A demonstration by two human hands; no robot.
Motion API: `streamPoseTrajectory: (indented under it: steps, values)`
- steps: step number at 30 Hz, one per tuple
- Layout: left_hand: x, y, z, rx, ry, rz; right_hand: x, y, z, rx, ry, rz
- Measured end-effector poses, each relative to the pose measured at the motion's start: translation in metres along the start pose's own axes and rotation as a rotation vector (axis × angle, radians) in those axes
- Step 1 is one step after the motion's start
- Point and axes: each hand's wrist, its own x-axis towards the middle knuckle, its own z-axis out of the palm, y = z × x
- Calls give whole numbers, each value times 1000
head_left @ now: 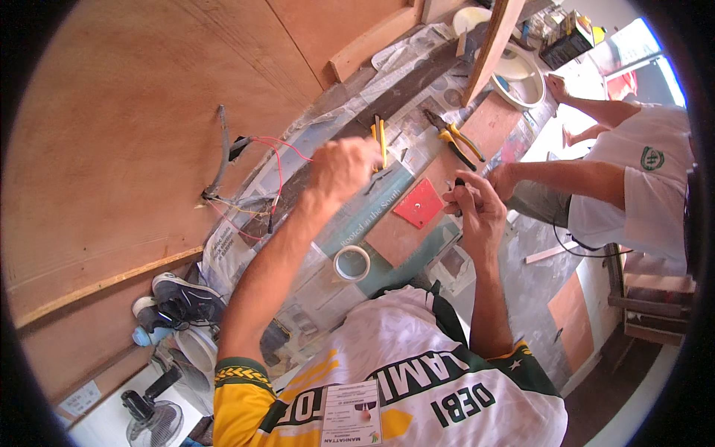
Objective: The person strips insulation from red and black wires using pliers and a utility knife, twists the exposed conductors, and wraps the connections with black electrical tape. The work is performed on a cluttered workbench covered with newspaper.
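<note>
1. White, green and yellow jersey (pixel 402 316) on you at the near edge; badge (pixel 351 413) lying on its front.
2. Low on your left: small fan (pixel 155 425), and beyond it a dark shoe (pixel 190 299) with a pale sole.
3. Roll of tape (pixel 337 265) ahead of your chest, just beside the near end of a flat wooden board (pixel 397 238).
4. Your right hand (pixel 480 211): thumb and fingers closed on a small black piece (pixel 459 182), held up near the board. Exact kind too small to tell.
5. Red plate (pixel 417 204) flat on the board, between your two hands, nearer the right.
6. Your left hand (pixel 341 171): well apart from the right, fingers curled. Red wire (pixel 257 138) runs up to it from the wooden panel (pixel 149 112); cannot tell whether you grip it.
7. Yellow-handled tool (pixel 383 141) just past your left fingers; yellow-and-black pliers (pixel 450 136) beyond the red plate, jaws pointing away from you.
8. Co-worker in a white shirt (pixel 648 179) on your right, one arm reaching close to your right hand.
9. Plank (pixel 493 48) raised at the far side.
</note>
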Motion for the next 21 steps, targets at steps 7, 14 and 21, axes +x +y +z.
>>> streamPoseTrajectory:
  steps: [7,14,21]
  values:
    - [19,-85,51,316,-431,-409,3,-10,27,64,-138,-62]
    - [-21,-47,13,-160,160,-205,-6,10,69,358,-248,115]
    - [-48,-19,-33,-532,378,-413,8,0,143,706,-354,252]
